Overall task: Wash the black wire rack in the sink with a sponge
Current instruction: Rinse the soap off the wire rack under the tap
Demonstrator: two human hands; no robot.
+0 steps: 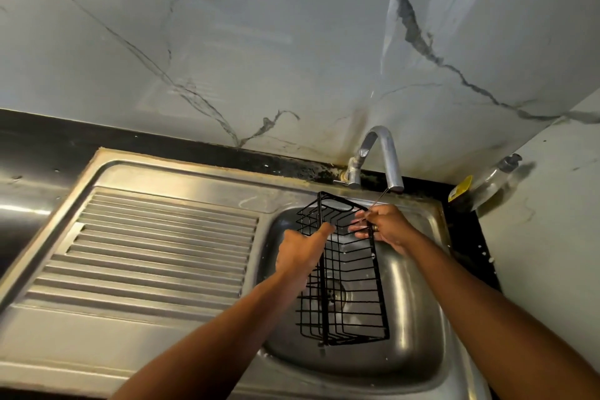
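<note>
The black wire rack (344, 286) stands on end in the steel sink (412, 328), its far end lifted under the tap. My left hand (302, 250) grips the rack's left upright bar, fingers curled around it. My right hand (383, 227) holds the rack's far right corner, fingers wrapped over the wires, a ring on one finger. A thin stream of water falls from the tap (380, 156) onto my right hand and the rack. No sponge is in view.
The ribbed steel drainboard (156, 247) lies to the left of the basin. A marble-patterned wall rises behind. In the right corner on the black counter stands a clear bottle (490, 182) with a yellow label. The drain (337, 295) shows through the rack.
</note>
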